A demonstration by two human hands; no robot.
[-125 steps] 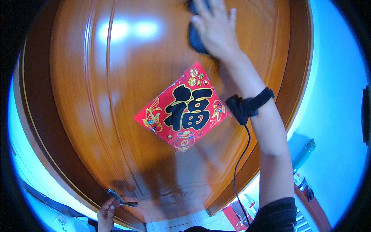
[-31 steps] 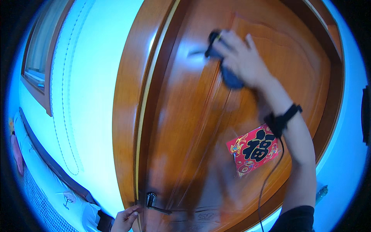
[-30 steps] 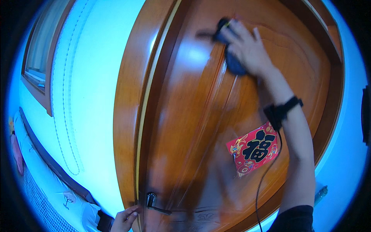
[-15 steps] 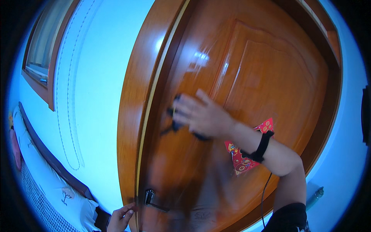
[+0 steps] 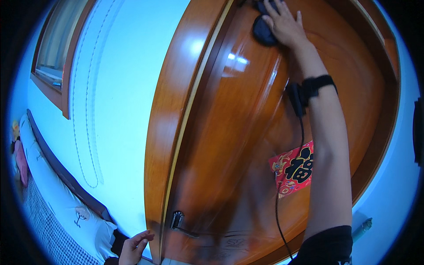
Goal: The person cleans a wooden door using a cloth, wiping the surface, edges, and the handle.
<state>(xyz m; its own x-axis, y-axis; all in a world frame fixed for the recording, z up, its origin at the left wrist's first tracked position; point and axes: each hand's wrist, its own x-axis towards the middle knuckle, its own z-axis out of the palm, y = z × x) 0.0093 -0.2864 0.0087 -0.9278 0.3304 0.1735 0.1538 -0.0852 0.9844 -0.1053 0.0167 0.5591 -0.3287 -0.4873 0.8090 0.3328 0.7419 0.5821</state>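
A brown wooden door (image 5: 238, 132) fills the middle of the view. High on it, my right hand (image 5: 287, 26) presses a dark cloth (image 5: 263, 31) against the glossy surface, fingers spread over it. Part of the cloth lies under the fingers, near the upper edge. A black strap (image 5: 321, 84) with a cable circles my right wrist. At the lower left, my left hand (image 5: 132, 248) is pinched beside the door frame (image 5: 165, 110). Something small and reddish shows at its fingertips, too unclear to name. The door handle (image 5: 178, 219) is just right of that hand.
A red paper decoration (image 5: 293, 168) is stuck on the door, partly behind my right forearm. At the left are a bed with a white pillow (image 5: 84, 216), a window (image 5: 57, 53) and a hanging bead chain (image 5: 76, 110). A green object (image 5: 363, 226) stands at the lower right.
My right hand has swept the dark cloth upward and to the right across the door. My left hand stays low by the frame.
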